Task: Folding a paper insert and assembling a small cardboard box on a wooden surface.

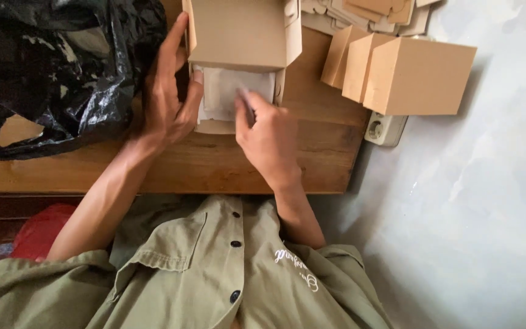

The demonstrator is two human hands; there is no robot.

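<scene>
Head view, looking straight down over an olive-green buttoned shirt (214, 274) at a wooden table (214, 164).

At the table's far middle, an open brown cardboard box (238, 36), lid flap raised, with a sheet of white paper (223, 91) lying in its lower tray.

Left hand (168, 97) pressed flat against the box's left wall, fingers (175, 45) stretched long and spread upward along the cardboard edge, thumb hooked over the rim onto the white paper. Bracing rather than gripping; nothing enclosed.

Right hand (269, 137) just below the box, seen from the back, fingers (248, 100) bunched narrow and pointing into the tray, tips touching the white paper. Blurred there; whether the paper is pinched or only pressed, cannot tell.

To the left, a crumpled black plastic bag (56, 67) heaped on the table, touching the left wrist area.

To the right, three closed brown cardboard boxes (415, 76) in a row, overhanging the table's right edge. Behind them at the far edge, a stack of flat unfolded cardboard blanks (372, 12).

Just beneath the closed boxes, a white wall socket (385, 129) against the grey surface (488, 213) beside the table.

Lower left, below the table edge, something red (41, 234), partly hidden by the left forearm.
</scene>
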